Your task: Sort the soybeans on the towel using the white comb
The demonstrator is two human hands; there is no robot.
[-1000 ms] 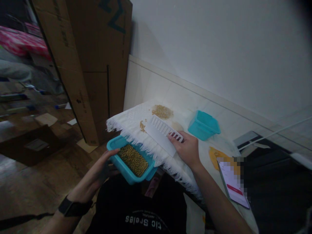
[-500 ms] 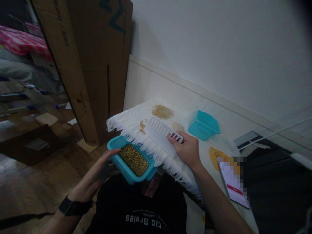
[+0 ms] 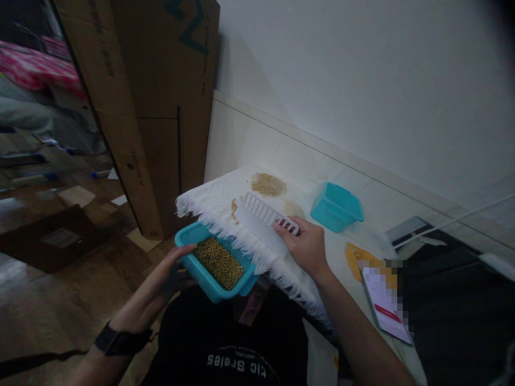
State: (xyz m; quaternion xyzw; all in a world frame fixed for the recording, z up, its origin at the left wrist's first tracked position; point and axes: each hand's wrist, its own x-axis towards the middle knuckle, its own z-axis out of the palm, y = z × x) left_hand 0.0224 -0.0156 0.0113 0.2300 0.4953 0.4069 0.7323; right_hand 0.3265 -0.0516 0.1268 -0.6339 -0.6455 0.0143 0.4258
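My left hand [image 3: 167, 273] grips the near-left rim of a teal plastic container [image 3: 211, 292], thumb over the edge. Inside it lies a layer of small green-yellow beans [image 3: 219, 262]. The container is held against the fringed edge of a white cloth [image 3: 219, 198]. In my right hand [image 3: 306, 246] is a white plastic piece with a row of slots [image 3: 261, 212], its flat side down toward the cloth. A few loose pale beans [image 3: 234, 208] lie by its far left end, and a larger pale pile [image 3: 267, 184] sits behind it.
A second teal container [image 3: 337, 209] stands to the right on the cloth-covered table. Farther right are a yellow piece [image 3: 354, 257] and a phone [image 3: 386, 308]. A tall cardboard box [image 3: 161, 134] rises at the left, and a wall [image 3: 341, 80] borders the back.
My right hand and the slotted white piece have shifted slightly left. The container in my left hand has moved a little left too, and the bean piles look the same.
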